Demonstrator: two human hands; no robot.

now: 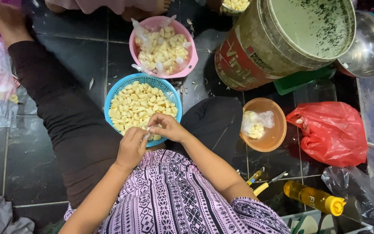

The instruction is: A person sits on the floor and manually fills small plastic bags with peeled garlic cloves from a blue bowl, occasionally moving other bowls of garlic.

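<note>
Two hands peel a garlic clove over a blue basket.

The left hand (131, 146) and right hand (166, 127) meet at the near rim of the blue basket (114, 96), fingers curled tight, pinching one small garlic clove (147, 134) between their tips. The basket is full of peeled cloves. Just beyond it stands a pink bowl (186, 65) of cloves; to its right, an orange bowl (274, 134) and a red plastic bag (333, 132).

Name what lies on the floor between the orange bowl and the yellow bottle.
In the head view, a yellow-handled knife and a small pen-like tool lie on the dark tiles between the orange bowl and the yellow bottle.
</note>
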